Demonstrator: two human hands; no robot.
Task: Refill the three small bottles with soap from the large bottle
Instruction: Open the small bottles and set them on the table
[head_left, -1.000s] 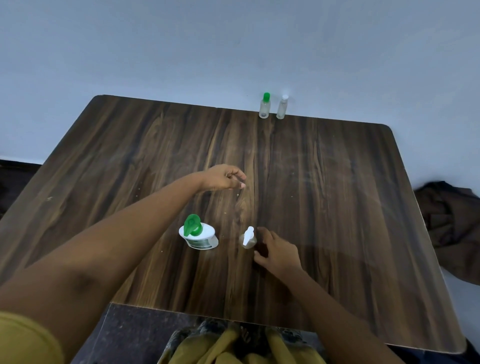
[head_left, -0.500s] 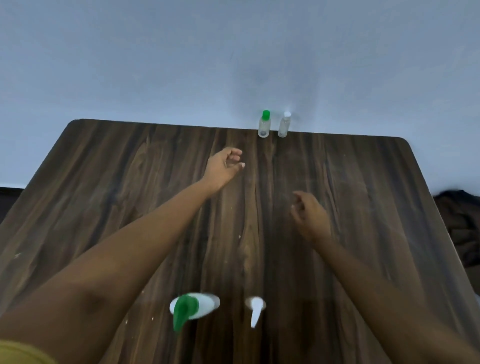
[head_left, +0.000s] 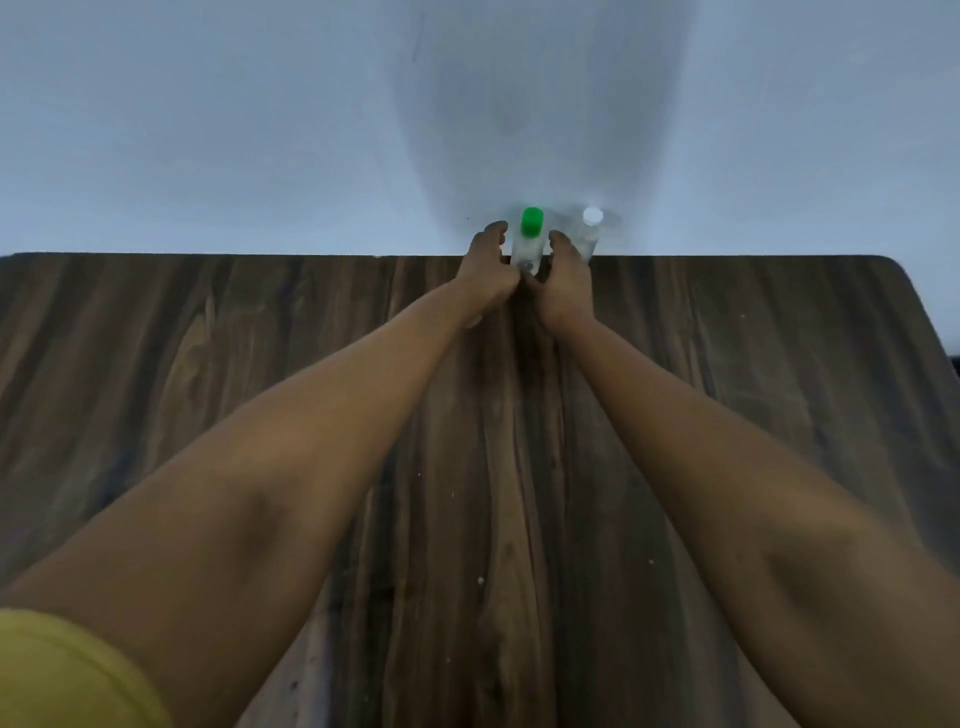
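Two small clear bottles stand at the table's far edge against the wall. My left hand curls round the left side of the green-capped bottle. My right hand is close on that bottle's right, fingers raised between it and the white-capped bottle, which its fingers partly hide. Whether the right hand grips either bottle is unclear. The large soap bottle and the third small bottle are out of view.
The dark wooden table runs to a pale wall right behind the bottles. Its rounded far right corner shows. Both my forearms stretch across the middle of the table. A yellow sleeve is at the bottom left.
Both hands have reached forward from mid-table to the two bottles at the far edge. The view has tilted up, so the large green-topped bottle and the small bottle near me have dropped out of sight.
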